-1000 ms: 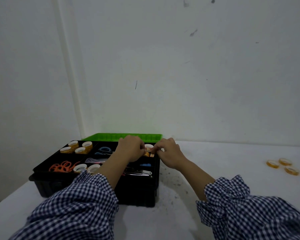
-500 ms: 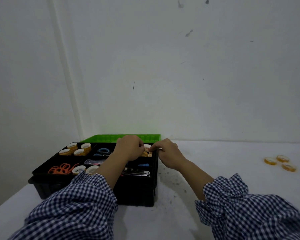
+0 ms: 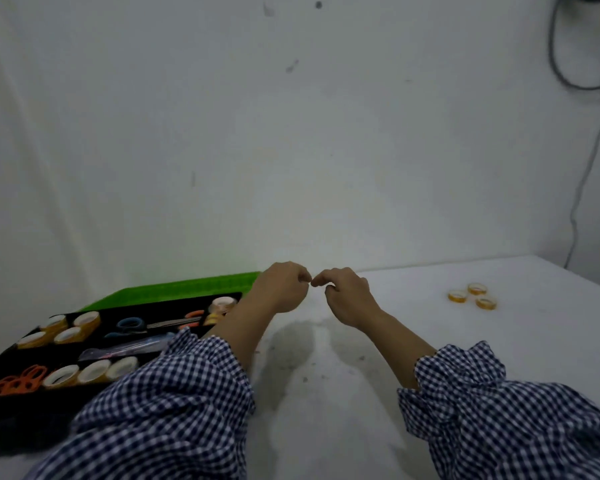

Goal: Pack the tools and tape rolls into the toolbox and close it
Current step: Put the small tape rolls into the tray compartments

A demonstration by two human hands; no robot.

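Toolbox (image 3: 21, 407), black with its green lid (image 3: 174, 289) swung open behind, sits at the table's (image 3: 361, 427) left edge; tape rolls (image 3: 90, 370), orange scissors (image 3: 16, 381) and blue scissors (image 3: 130, 323) lie in its compartments. Just right of it, above the bare tabletop, the left hand (image 3: 281, 289) is curled loosely, and whether it pinches anything I cannot tell. The right hand (image 3: 347, 292), fingertips nearly touching the left's, is likewise curled with no visible object. Three loose tape rolls (image 3: 471, 295) lie clustered near the table's far right edge.
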